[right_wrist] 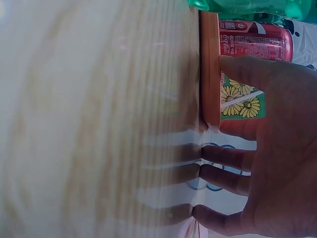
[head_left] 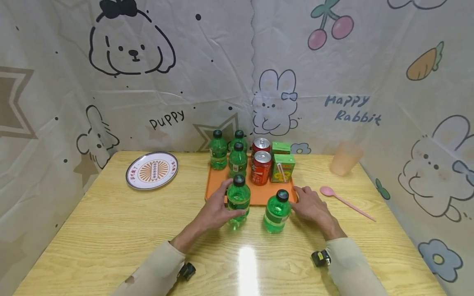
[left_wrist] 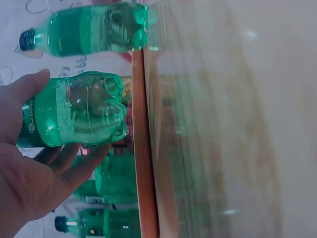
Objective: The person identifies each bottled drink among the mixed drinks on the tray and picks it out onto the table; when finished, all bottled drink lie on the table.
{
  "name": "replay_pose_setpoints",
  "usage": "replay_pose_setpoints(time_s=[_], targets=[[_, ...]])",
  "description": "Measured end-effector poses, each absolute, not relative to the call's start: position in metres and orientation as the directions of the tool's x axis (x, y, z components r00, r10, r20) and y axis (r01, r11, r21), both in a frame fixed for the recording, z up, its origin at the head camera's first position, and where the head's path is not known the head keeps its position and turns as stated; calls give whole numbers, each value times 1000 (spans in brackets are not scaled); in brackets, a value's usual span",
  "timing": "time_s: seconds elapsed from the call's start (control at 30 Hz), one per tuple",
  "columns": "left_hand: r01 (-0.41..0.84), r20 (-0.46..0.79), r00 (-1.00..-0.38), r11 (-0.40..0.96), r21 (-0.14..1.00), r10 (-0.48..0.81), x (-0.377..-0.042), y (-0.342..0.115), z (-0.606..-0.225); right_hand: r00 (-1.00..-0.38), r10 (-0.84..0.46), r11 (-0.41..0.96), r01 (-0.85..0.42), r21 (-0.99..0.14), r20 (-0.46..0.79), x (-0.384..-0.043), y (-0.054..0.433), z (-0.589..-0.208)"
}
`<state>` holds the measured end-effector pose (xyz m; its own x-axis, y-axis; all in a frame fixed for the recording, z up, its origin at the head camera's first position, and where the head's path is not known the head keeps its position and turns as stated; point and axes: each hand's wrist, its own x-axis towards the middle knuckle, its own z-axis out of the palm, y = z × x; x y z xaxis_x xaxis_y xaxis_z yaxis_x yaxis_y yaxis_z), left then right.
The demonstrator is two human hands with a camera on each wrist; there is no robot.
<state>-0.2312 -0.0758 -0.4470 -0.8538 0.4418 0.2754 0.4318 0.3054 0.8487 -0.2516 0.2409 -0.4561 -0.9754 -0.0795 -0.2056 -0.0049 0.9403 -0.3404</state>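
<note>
My left hand (head_left: 216, 211) grips a green soda bottle (head_left: 238, 197) with a black cap, thumb on one side and fingers on the other. In the left wrist view the bottle's base (left_wrist: 116, 106) hangs at the tray's front edge, raised off the table. My right hand (head_left: 311, 205) holds the right front corner of the orange tray (head_left: 255, 199), thumb at its front wall and index finger at its side. The other fingers (right_wrist: 225, 156) reach down beside it. A second green bottle (head_left: 277, 211) stands upright on the table before the tray, next to the right thumb.
On the tray stand several green bottles (head_left: 218, 150), two red cola cans (head_left: 261, 168) and two green drink cartons (head_left: 283, 168). A patterned plate (head_left: 152, 171) lies at left. To the right are a pink spoon (head_left: 348, 203) and a peach cup (head_left: 346, 158), before a printed cloth backdrop.
</note>
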Motion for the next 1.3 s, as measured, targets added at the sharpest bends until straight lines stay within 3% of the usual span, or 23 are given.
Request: replay_pose_setpoints(time_s=[0.43, 1.03, 1.3], targets=[[462, 245, -818, 341, 818, 521, -215, -57, -449, -976, -85, 942, -13, -335, -200, -252, 242, -457], [423, 147, -851, 491, 761, 505, -216, -44, -454, -977, -81, 940, -9, -340, -198, -249, 241, -457], [308, 55, -822, 361, 880, 567, -225, -58, -448, -979, -79, 941, -11, -338, -188, -248, 241, -459]])
